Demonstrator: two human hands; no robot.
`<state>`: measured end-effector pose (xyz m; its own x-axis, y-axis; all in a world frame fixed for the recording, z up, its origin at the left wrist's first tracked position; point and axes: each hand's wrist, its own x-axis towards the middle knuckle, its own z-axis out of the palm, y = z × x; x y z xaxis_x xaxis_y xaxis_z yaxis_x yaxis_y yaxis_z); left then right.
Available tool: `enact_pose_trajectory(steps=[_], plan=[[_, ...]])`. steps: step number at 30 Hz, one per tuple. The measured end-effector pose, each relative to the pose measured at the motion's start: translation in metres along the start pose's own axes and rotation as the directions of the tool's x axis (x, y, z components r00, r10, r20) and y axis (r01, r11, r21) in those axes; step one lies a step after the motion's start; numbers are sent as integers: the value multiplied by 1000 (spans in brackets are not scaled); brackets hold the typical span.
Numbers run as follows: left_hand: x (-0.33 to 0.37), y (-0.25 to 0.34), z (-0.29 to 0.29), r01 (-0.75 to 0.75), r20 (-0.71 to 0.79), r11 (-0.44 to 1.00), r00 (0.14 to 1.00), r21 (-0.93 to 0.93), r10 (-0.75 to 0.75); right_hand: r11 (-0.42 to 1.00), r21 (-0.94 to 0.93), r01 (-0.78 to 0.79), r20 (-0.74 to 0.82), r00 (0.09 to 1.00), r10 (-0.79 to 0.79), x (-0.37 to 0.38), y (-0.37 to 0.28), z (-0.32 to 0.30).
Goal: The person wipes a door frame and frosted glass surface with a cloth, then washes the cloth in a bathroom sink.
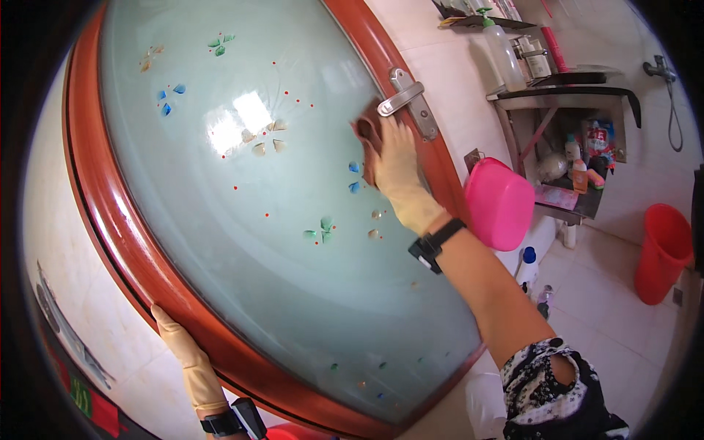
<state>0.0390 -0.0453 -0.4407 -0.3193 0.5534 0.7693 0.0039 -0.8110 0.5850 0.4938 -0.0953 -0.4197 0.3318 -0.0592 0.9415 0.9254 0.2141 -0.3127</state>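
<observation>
A frosted glass door (242, 286) with a reddish-brown wooden frame and painted petals in blue, green and tan fills the middle. My right hand (400, 172), in a cream glove, presses a brown cloth (369, 139) against the glass just below the metal door handle (401, 100). Part of the cloth lies hidden under the fingers. At the lower left my left hand (185, 356), gloved alike, rests along the outer edge of the door frame with its fingers stretched out. Both wrists carry black straps.
Right of the door hang a pink basin (501, 204) and a shelf (568, 92) with a pump bottle (502, 55) on it. Further right, a red bucket (662, 253) stands on the tiled floor near a shower hose (673, 117). Bottles (527, 268) stand low beside the door.
</observation>
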Motion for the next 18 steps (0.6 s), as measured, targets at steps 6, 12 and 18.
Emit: enact_pose_trajectory(steps=[6,12,18], plan=[[1,-5,2,-46,-58,999,997,28,48,973,-120,-196,101,973,208,-189,46,-35],[10,-13,0,-93,-56,979,993,180,105,830,-317,-460,276,792,544,-296,73,-57],[8,-16,2,-66,-72,995,995,79,72,989,-77,-126,-5,992,126,-96,24,-17]])
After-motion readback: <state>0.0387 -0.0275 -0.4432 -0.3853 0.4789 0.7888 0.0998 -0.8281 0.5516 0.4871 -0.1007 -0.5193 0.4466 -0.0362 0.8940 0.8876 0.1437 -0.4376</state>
